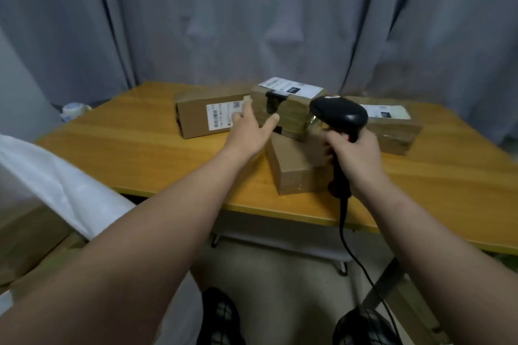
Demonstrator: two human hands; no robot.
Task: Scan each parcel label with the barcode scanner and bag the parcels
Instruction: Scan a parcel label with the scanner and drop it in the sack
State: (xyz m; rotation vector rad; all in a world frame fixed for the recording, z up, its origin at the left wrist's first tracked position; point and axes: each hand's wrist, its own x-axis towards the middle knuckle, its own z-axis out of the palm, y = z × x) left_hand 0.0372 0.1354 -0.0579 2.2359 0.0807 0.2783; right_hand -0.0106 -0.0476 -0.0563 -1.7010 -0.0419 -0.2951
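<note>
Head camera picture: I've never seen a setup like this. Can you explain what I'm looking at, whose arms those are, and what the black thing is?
There is no machine here. One camera sits on a person's head and looks forward and down, so the two arms are the wearer's own. The right hand grips a black scanner by its handle, and its cable hangs down past the table edge. The left hand is open, its fingers stretched toward the parcels. I cannot tell whether it touches one. Four parcels lie on the table: a left parcel with a label on its side, a top parcel resting on a plain parcel, and a right parcel with a label on top. A white bag shows at the left, with a grey curtain behind.
</note>
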